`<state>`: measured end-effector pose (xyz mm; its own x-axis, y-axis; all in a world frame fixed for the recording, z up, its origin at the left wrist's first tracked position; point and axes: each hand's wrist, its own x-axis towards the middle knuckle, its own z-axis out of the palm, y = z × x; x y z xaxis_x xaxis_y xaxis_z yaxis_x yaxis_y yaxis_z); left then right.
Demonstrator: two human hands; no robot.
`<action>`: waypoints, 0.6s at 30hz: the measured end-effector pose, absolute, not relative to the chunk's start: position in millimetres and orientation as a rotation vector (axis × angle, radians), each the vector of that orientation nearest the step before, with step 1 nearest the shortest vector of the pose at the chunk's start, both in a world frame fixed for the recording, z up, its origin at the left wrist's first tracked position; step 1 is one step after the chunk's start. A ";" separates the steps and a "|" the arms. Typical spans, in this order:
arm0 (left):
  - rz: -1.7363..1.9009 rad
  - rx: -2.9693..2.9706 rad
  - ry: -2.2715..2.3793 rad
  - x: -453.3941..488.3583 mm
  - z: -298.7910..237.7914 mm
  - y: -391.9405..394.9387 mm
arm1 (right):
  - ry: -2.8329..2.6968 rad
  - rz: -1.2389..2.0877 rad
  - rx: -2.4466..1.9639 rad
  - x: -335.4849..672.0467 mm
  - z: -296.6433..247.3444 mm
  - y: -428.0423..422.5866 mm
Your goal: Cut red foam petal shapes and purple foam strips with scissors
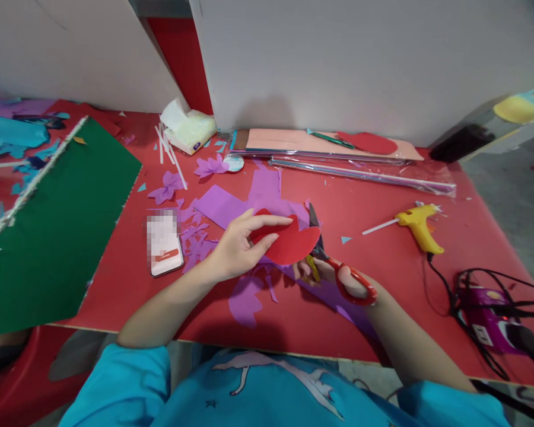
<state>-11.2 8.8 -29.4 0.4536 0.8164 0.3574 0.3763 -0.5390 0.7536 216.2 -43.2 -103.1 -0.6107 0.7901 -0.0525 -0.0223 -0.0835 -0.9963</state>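
My left hand (244,240) pinches a round piece of red paper (289,243) between thumb and fingers, above the table. A notch shows in the paper's upper edge. In my right hand (324,273) are scissors (356,284) with red and yellow handles, my thumb through the red loop. Their dark blades lie at the paper's right edge; whether they touch it I cannot tell. Beneath both hands lie sheets of purple paper (222,204) and many purple scraps (196,234). A scalloped purple cut-out (247,299) rests nearer my body.
A yellow glue gun (420,225) lies at right, its cord near a purple power box (489,317). A phone (164,243) and a green board (80,219) are at left. Tissues (189,130) and wrapped paper packs (293,142) line the back. A dark bottle (463,139) stands back right.
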 end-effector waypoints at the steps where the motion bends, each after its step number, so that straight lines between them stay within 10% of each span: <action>1: 0.963 2.128 0.994 -11.0 -29.3 8.8 | -1.551 1.818 -0.778 214.6 -102.1 -43.0; 18: 1.044 2.129 1.105 -4.8 -33.1 0.3 | -1.318 2.124 -0.544 208.4 -100.0 -48.6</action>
